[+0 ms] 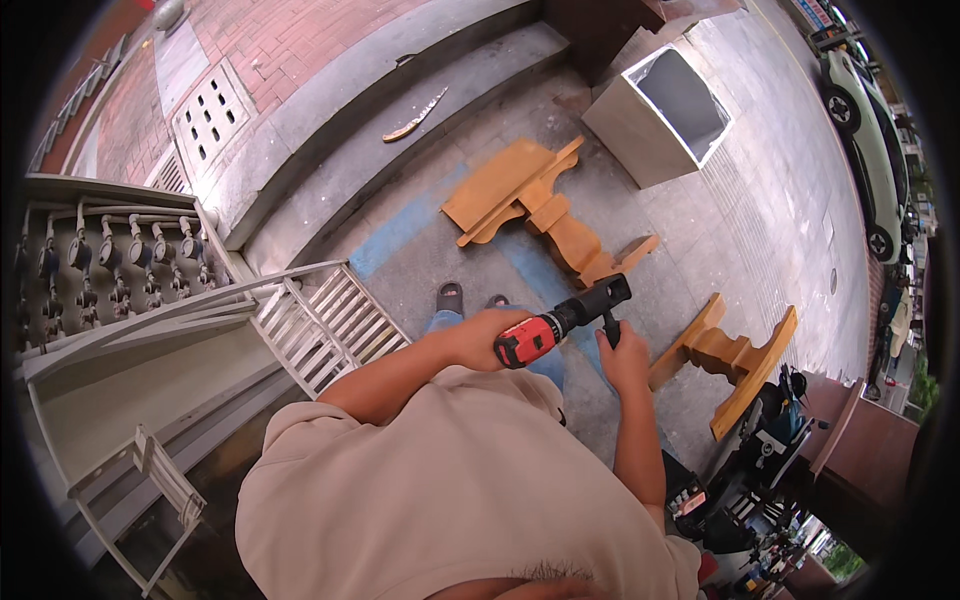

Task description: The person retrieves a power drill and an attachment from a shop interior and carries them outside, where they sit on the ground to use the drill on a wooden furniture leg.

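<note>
Across my lap, in both hands, is a red-and-black cordless drill (532, 342) with a thick black attachment (597, 297) on its front end. My left hand (485, 337) is closed around the drill's grip, which my fingers and the red body partly hide. The black side handle (611, 326) under the attachment is gripped by my right hand (625, 357). Beyond the tool, an orange-brown wooden trestle piece (566, 236) lies on the paving. A second, similar wooden trestle (722, 352) rests on the ground to my right.
On the step ahead lies a curved pruning saw (416, 116). A grey box (640, 122) stands far right of centre. At left are a slatted chair (320, 325) and a meter cabinet (110, 260). Scooters (765, 455) are parked at right, with a pale car (866, 150) farther off.
</note>
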`<action>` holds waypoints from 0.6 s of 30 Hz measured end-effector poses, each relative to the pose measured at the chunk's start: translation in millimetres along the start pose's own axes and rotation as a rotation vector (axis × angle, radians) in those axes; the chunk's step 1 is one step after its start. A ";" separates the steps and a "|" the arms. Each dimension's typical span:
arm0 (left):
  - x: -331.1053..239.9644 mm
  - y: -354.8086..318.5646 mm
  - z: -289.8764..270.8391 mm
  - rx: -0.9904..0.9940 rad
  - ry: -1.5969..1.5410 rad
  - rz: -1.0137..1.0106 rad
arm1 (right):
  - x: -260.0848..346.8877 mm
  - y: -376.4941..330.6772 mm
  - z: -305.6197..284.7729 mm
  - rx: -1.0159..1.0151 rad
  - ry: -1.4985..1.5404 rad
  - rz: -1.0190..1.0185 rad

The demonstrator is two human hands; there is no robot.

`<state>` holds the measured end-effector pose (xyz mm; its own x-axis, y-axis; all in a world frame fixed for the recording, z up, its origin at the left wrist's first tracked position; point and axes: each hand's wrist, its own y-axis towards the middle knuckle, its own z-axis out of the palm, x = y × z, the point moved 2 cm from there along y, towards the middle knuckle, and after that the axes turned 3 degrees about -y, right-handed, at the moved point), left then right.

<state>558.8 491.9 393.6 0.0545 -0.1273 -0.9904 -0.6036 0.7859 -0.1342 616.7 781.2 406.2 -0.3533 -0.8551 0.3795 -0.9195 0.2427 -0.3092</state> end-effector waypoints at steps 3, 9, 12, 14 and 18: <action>23.7 18.1 -42.1 -0.102 -0.053 -0.088 | 21.1 75.6 16.5 0.103 -0.038 -0.059; 68.8 37.4 -136.0 -0.253 -0.055 -0.327 | 91.0 208.7 54.5 0.344 -0.181 -0.223; 70.1 40.2 -179.2 -0.317 -0.108 -0.266 | 140.5 252.7 47.3 0.390 -0.248 -0.294; 85.1 38.3 -207.8 -0.348 -0.150 -0.293 | 165.1 283.6 62.8 0.427 -0.288 -0.333; 107.3 30.1 -263.8 -0.406 -0.091 -0.298 | 212.9 327.4 95.9 0.494 -0.306 -0.350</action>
<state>336.6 342.2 292.3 0.3294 -0.2427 -0.9125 -0.8106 0.4229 -0.4051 257.0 634.6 302.1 0.0822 -0.9540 0.2883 -0.7583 -0.2476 -0.6031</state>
